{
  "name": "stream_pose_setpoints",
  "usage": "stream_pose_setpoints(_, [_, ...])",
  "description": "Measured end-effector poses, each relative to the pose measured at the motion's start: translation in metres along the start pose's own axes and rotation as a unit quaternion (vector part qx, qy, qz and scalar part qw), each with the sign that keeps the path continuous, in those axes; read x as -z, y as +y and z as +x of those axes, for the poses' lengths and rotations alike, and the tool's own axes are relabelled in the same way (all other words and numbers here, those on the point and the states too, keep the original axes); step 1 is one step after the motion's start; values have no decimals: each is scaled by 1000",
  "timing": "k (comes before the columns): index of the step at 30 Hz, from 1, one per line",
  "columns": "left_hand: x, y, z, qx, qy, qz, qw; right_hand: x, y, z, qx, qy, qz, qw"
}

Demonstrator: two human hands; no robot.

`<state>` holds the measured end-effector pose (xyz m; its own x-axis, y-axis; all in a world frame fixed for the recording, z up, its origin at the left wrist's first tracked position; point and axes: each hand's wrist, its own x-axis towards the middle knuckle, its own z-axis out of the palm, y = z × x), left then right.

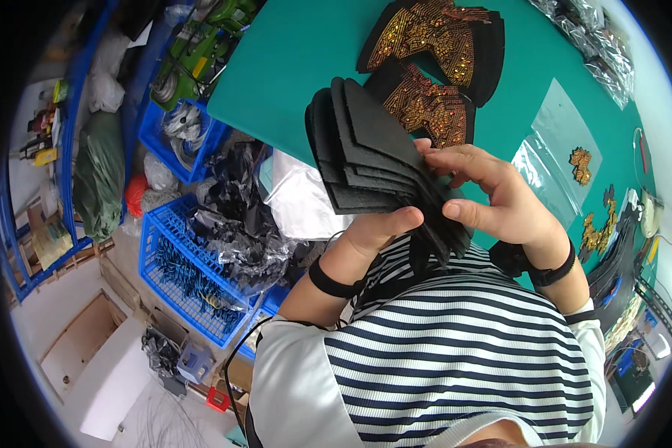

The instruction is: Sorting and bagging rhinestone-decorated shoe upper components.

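A fanned stack of black fabric patches is held above the edge of the green table. My left hand grips the stack from below with the thumb on its lower edge. My right hand pinches the patches at their right end, fingers spread over the top pieces. Just beyond the stack lie piles of black patches with gold embroidery, and another such pile sits farther back on the table.
Clear plastic bags with a small gold piece lie on the table's right side. More gold pieces and black parts are at the far right. Blue crates and black plastic bags stand on the floor to the left.
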<state>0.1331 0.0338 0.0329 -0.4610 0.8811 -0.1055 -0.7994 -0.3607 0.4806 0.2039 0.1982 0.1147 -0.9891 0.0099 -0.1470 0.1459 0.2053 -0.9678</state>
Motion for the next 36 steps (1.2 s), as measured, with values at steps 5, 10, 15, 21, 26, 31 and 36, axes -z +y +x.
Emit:
stream_pose_setpoints(5, [-12,7,9,-4,-46,84,995,10,-5,-14,-41,22,48,998])
stream_pose_setpoints(10, [-25,4,12,-36,-66,214,974,13,0,-34,-43,35,68,996])
stream_pose_setpoints(15, [-32,-1,9,100,-98,271,952,10,22,-66,-57,58,135,988])
stream_pose_setpoints(21, [-39,-11,14,172,-56,221,958,5,29,-79,-119,96,192,969])
stream_pose_setpoints(26, [-43,-16,24,115,-49,288,950,5,38,-78,-144,129,248,949])
stream_pose_setpoints(31, [-45,-18,33,84,-49,289,953,6,35,-75,-143,157,299,930])
stream_pose_setpoints(36, [-32,-6,50,207,-60,119,969,17,21,-59,-151,165,266,938])
